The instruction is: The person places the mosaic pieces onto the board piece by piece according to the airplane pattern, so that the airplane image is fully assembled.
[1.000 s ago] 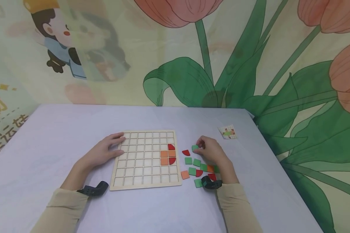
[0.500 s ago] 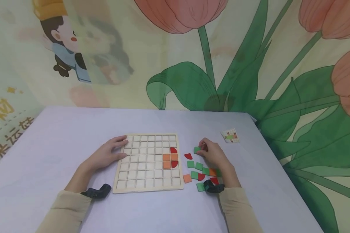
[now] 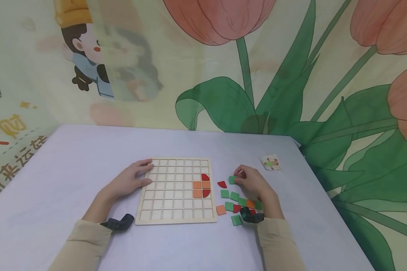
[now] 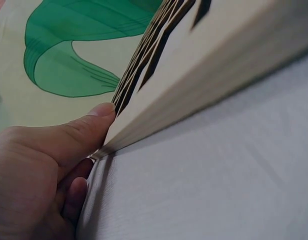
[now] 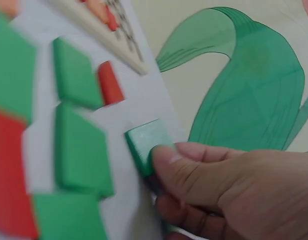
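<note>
A wooden grid board (image 3: 176,222) lies on the white table. Two red quarter-circle tiles (image 3: 205,177) and several orange square tiles (image 3: 197,193) fill cells at its right side. My left hand (image 3: 129,181) rests against the board's left rim, fingers and thumb spread apart along it. In the left wrist view the thumb (image 4: 101,111) touches the top of the edge. My right hand (image 3: 254,181) pinches a green square tile (image 5: 149,140) between thumb and fingers, right of the board. Part of that tile is hidden by the thumb.
Loose green tiles (image 3: 225,194), an orange tile (image 3: 221,210) and red quarter-circles (image 3: 222,184) lie between the board and my right forearm, some partly hidden by the wrist camera (image 3: 251,215). A small pattern card (image 3: 270,162) lies farther back on the right.
The head view has shifted, so everything sits lower and farther right. Relative to the board, both hands have hardly moved, and the right one keeps its pinch on the green tile.
</note>
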{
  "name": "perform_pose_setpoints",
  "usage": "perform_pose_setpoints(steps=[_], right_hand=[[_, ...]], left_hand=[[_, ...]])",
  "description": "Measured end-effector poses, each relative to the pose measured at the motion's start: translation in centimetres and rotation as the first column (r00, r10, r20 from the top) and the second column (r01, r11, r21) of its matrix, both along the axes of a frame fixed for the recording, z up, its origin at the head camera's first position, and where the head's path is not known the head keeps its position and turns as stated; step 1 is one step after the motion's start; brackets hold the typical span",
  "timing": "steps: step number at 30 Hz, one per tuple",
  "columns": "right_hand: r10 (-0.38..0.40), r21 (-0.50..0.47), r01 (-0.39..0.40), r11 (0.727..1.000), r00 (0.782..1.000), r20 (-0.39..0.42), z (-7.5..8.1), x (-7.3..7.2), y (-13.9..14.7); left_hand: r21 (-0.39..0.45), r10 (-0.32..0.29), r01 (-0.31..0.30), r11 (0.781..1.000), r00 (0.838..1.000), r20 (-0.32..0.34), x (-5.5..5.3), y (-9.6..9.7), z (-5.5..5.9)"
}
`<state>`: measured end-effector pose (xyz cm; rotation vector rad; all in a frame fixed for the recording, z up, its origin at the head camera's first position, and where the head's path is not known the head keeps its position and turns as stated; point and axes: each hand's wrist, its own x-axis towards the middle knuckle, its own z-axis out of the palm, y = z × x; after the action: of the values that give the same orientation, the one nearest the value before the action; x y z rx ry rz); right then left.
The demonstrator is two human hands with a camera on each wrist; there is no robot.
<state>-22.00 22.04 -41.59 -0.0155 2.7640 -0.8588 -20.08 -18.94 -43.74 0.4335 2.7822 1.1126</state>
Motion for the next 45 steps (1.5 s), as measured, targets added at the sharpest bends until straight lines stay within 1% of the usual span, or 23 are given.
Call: perform_pose_setpoints(steps=[2,5,9,13,17,21,27,32,35,39,45], right_hand=[[0.008,0.003,-0.008,1.000,1.000,0.003,0.2,-0.4,-0.2],[-0.010,-0.018,0.010,1.000,1.000,0.008,0.2,-1.0,-0.3],[-0.059,-0.063,0.059,0.996,0.998,-0.004,-0.3,-1.4,-0.2],[-0.107,-0.091,0.106,0.990,0.994,-0.011,-0.8,-1.3,-0.3],[-0.146,-0.102,0.147,0.984,0.989,0.010,-1.1,-1.0,-0.4],[-0.161,-0.089,0.161,0.983,0.987,0.002,-1.0,-0.7,-0.5],[-0.153,-0.074,0.152,0.986,0.988,-0.011,-0.7,-0.7,-0.5],[-0.151,-0.072,0.148,0.986,0.988,-0.039,-0.5,-0.8,-0.8],[-0.140,-0.088,0.135,0.987,0.989,-0.053,-0.1,-0.7,-1.3],[-0.102,-0.109,0.092,0.990,0.991,-0.084,0.6,-0.2,-2.8],[-0.027,-0.139,0.009,0.990,0.992,-0.123,1.4,0.7,-5.8]], left_hand=[[-0.003,0.003,-0.003,1.000,1.000,0.002,-0.1,-0.2,0.0],[0.010,0.006,-0.006,1.000,1.000,0.004,-0.2,-0.2,0.0],[0.027,0.002,-0.002,1.000,1.000,0.005,-0.4,-0.2,-0.4],[0.022,0.004,-0.004,1.000,1.000,0.011,-0.4,-0.2,-0.7],[0.013,0.006,-0.006,1.000,1.000,0.001,0.0,-0.3,-0.7],[0.005,0.007,-0.007,1.000,1.000,-0.009,0.2,-0.1,-0.7],[-0.004,0.025,-0.025,1.000,1.000,-0.003,0.2,0.0,-0.5],[-0.005,0.016,-0.016,1.000,1.000,-0.020,0.1,-0.1,-0.4],[0.005,0.010,-0.010,1.000,1.000,-0.013,0.1,0.0,-0.4],[0.003,0.018,-0.018,1.000,1.000,0.000,0.1,-0.1,-0.4],[-0.010,0.025,-0.025,1.000,1.000,-0.010,0.2,-0.2,-0.4]])
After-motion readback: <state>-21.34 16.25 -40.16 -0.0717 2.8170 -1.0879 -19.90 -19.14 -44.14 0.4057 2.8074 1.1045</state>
